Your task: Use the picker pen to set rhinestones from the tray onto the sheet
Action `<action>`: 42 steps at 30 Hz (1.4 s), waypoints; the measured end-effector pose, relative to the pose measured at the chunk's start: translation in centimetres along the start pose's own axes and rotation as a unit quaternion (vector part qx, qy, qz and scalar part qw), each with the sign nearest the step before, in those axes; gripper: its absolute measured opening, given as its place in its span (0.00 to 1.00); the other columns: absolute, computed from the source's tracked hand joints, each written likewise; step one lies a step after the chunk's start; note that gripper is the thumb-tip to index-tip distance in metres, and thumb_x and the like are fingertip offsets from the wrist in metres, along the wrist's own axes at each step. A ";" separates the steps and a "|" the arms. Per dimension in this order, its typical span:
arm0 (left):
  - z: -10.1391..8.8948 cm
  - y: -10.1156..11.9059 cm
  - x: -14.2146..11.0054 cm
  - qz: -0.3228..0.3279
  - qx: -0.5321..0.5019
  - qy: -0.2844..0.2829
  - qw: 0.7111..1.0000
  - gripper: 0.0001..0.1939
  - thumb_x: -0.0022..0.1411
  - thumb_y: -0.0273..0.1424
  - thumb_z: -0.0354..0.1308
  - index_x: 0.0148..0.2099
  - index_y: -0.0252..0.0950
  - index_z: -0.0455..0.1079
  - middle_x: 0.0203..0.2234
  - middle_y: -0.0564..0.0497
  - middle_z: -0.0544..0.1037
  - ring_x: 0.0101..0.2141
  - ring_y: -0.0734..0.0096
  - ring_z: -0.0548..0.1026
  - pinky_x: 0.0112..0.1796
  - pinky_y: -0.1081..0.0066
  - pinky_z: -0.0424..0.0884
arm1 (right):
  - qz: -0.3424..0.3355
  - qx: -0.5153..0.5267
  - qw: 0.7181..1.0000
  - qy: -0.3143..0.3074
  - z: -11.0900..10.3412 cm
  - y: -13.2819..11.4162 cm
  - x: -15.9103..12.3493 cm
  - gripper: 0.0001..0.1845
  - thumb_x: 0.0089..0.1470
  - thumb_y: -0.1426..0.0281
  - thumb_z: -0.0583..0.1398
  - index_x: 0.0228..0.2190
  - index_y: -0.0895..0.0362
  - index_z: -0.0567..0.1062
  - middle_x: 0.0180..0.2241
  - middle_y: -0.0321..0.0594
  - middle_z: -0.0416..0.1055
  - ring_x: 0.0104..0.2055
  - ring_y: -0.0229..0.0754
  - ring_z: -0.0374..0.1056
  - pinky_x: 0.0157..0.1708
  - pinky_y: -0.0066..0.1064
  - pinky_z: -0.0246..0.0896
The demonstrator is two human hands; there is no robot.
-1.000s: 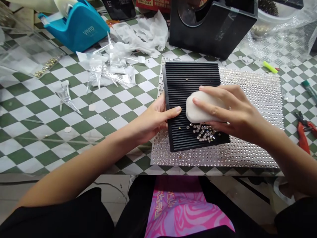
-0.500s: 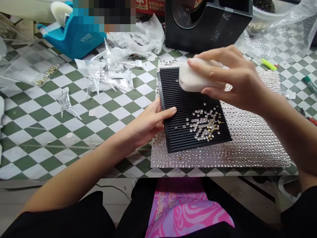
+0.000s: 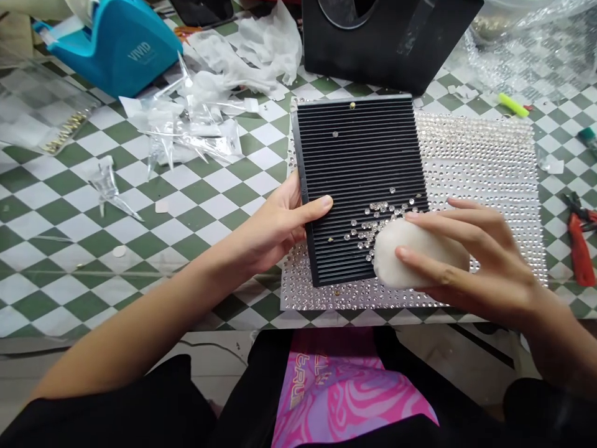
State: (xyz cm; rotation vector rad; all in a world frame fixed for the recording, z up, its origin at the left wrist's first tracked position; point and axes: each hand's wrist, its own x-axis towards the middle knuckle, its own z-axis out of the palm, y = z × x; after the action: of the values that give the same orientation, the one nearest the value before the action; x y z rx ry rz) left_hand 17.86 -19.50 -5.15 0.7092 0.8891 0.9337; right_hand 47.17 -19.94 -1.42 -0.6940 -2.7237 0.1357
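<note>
A black ribbed tray (image 3: 359,162) lies on a sheet covered with rows of rhinestones (image 3: 485,186). My left hand (image 3: 280,224) grips the tray's left edge, thumb on top. My right hand (image 3: 471,261) is closed round a white oval sponge block (image 3: 410,255) at the tray's near right corner. Loose clear and gold rhinestones (image 3: 373,221) lie scattered in the grooves just left of the block. A few single stones sit near the tray's far edge.
On the green-and-white checked table stand a blue tape dispenser (image 3: 116,50) at the far left and a black dispenser (image 3: 387,37) behind the tray. Crumpled clear wrappers (image 3: 196,124) lie between them. Red pliers (image 3: 581,239) rest at the right edge.
My right hand has carried the white block from the tray's far edge down to its near right corner. The loose stones are pushed together there. My left hand stays on the tray's edge.
</note>
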 end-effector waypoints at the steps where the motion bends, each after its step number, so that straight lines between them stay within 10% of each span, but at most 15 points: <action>1: 0.0 -0.1 0.0 0.004 0.002 0.001 1.000 0.27 0.61 0.36 0.72 0.59 0.41 0.68 0.60 0.47 0.77 0.58 0.47 0.77 0.42 0.66 0.83 | 0.001 -0.002 1.000 0.001 0.2 -0.1 0.1 0.42 0.60 0.70 0.67 0.70 0.39 0.60 0.64 0.42 0.67 0.60 0.57 0.67 0.65 0.63 0.64; 27: 0.0 0.2 -0.3 -0.008 -0.010 -0.027 1.000 0.26 0.61 0.34 0.72 0.58 0.37 0.70 0.56 0.44 0.80 0.57 0.48 0.77 0.49 0.63 0.80 | -0.005 -0.011 1.000 -0.018 -0.1 5.7 9.0 0.24 0.71 0.61 0.54 0.65 0.47 0.70 0.64 0.38 0.68 0.63 0.53 0.65 0.65 0.50 0.63; 32: 0.1 0.3 -0.3 0.009 -0.009 -0.025 1.000 0.25 0.62 0.34 0.71 0.58 0.36 0.70 0.58 0.43 0.79 0.59 0.47 0.76 0.53 0.62 0.79 | -0.006 -0.006 0.998 0.062 -2.0 4.6 6.6 0.32 0.67 0.69 0.60 0.69 0.43 0.64 0.65 0.42 0.66 0.62 0.55 0.68 0.63 0.52 0.64; 38: 0.3 0.1 -0.4 0.004 -0.008 -0.013 1.000 0.25 0.61 0.34 0.71 0.59 0.37 0.72 0.58 0.45 0.79 0.62 0.44 0.73 0.55 0.57 0.79 | 0.044 -0.011 0.999 0.013 -2.2 0.5 0.8 0.38 0.63 0.68 0.63 0.68 0.30 0.61 0.71 0.25 0.57 0.65 0.58 0.65 0.69 0.57 0.62; 42: 0.7 0.1 -0.7 0.029 0.005 -0.006 1.000 0.27 0.60 0.36 0.73 0.59 0.38 0.72 0.57 0.45 0.79 0.64 0.41 0.70 0.60 0.53 0.75 | 0.026 0.005 1.000 -0.004 -1.9 -1.4 -0.6 0.38 0.61 0.74 0.62 0.68 0.37 0.64 0.67 0.33 0.63 0.62 0.55 0.67 0.71 0.57 0.60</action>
State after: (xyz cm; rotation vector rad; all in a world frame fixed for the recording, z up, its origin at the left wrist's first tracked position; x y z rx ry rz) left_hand 18.25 -20.18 -4.54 0.7508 0.8666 0.9755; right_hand 47.70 -21.42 0.38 -0.7632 -2.7114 0.1646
